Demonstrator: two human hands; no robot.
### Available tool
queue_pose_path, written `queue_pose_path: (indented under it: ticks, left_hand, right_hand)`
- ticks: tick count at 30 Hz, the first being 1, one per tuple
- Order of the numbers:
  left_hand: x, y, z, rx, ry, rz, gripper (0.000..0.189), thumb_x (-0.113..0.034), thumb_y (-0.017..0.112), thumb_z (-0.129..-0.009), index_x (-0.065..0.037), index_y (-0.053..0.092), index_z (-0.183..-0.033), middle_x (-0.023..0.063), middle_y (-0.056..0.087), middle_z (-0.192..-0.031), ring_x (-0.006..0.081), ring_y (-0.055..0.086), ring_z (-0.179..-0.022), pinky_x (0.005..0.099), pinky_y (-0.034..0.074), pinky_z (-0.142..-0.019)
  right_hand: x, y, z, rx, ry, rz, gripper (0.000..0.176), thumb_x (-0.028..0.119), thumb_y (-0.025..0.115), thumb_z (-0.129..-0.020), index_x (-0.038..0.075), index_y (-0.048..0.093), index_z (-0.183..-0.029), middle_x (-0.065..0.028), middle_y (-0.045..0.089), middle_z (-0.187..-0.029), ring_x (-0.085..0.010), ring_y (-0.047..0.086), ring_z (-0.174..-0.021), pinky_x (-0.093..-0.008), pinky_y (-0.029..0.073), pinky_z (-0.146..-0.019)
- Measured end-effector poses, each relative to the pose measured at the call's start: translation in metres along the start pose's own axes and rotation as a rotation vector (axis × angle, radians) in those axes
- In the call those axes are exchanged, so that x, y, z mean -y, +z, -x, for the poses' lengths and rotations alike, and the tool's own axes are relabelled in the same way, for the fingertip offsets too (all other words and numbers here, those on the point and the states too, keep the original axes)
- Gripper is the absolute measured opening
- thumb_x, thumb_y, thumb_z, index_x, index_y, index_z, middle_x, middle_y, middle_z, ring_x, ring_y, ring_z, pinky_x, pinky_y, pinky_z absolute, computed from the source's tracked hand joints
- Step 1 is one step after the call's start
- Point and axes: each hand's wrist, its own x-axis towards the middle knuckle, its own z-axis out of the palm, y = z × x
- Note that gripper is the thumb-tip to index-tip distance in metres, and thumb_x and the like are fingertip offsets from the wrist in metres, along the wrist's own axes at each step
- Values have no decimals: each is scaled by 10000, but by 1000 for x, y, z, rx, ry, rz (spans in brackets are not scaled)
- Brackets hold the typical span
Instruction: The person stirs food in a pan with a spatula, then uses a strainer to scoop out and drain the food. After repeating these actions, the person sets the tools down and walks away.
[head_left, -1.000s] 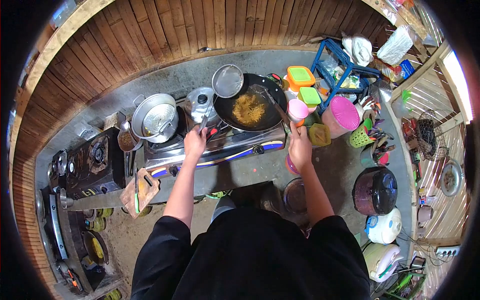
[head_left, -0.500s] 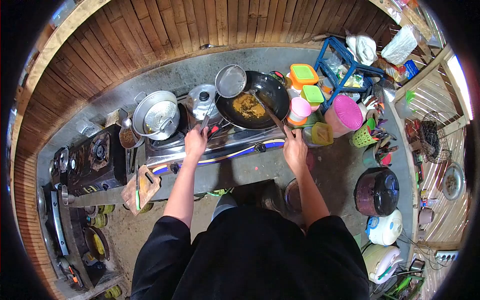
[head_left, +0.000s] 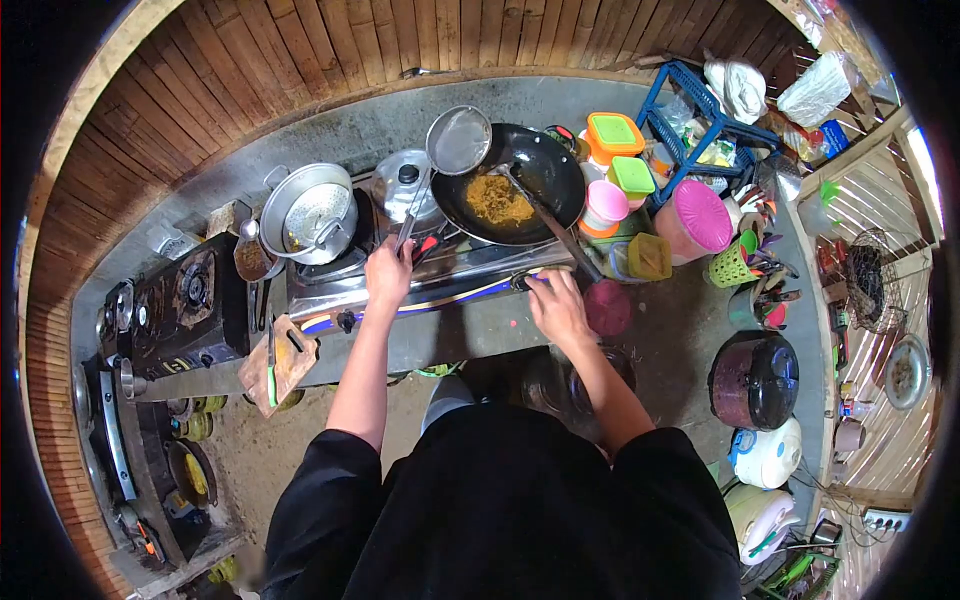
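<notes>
My left hand (head_left: 388, 272) is closed round the handle of a round mesh strainer (head_left: 459, 140), which is held over the left rim of a black wok (head_left: 562, 180). Golden-brown fried bits (head_left: 500, 200) lie in the wok's oil. A long-handled spatula (head_left: 548, 222) rests in the wok, its handle slanting over the right rim, with no hand on it. At the front of the gas stove (head_left: 430, 287), my right hand (head_left: 560, 308) has its fingers closed at the right control knob (head_left: 520, 281).
Left of the wok are a lidded pot (head_left: 408, 190) and a silver pot (head_left: 308, 215). A cutting board (head_left: 290, 365) with a knife lies at the counter edge. To the right stand plastic tubs (head_left: 605, 205), a pink-lidded container (head_left: 697, 218) and a blue rack (head_left: 700, 125).
My right hand has let go of the spatula and moved down and left to the stove knob. The fried bits are gathered more in a heap. The strainer stays in my left hand.
</notes>
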Motion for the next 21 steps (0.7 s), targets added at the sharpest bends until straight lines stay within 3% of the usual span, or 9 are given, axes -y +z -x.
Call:
queue_pose_path:
  ticks: [4, 9, 11, 18, 21]
  left_hand:
    - [1, 1, 0, -20, -19, -10, 272, -303, 541, -882, -36, 588, -858, 243, 618, -753, 432, 601, -748, 510, 461, -671]
    - [-1, 0, 0, 0, -51, -10, 278, -304, 546, -882, -30, 592, -866, 242, 616, -762, 431, 597, -755, 500, 455, -667]
    - [-2, 1, 0, -15, -44, -1, 288, -305, 551, -882, -20, 593, -868, 239, 613, -760, 430, 594, -755, 491, 448, -658]
    - [0, 0, 1, 20, -53, -22, 244, -287, 549, -878, -55, 612, -916, 238, 625, -777, 422, 607, -765, 496, 470, -683]
    - [-3, 0, 1, 31, -58, -18, 241, -284, 549, -878, -56, 614, -921, 238, 626, -779, 419, 609, -765, 498, 469, -685]
  right_hand:
    - [-25, 41, 16, 188, 188, 127, 311, 128, 654, -731, 24, 636, -1024, -135, 547, -1045, -312, 511, -987, -402, 431, -869]
    - [-46, 72, 15, 281, 230, 183, 321, 187, 682, -731, 15, 635, -998, -147, 569, -1030, -312, 519, -1002, -399, 438, -890]
    - [-49, 81, 11, 416, 306, 219, 331, 190, 682, -747, 12, 624, -1020, -166, 561, -1070, -318, 514, -1049, -396, 437, -905]
    - [-52, 97, 7, 399, 443, 185, 277, 232, 668, -777, 7, 648, -938, -181, 602, -1006, -339, 579, -965, -417, 475, -844]
    - [-55, 103, 10, 363, 521, 135, 288, 270, 628, -811, -2, 655, -899, -194, 634, -906, -368, 609, -873, -447, 489, -800]
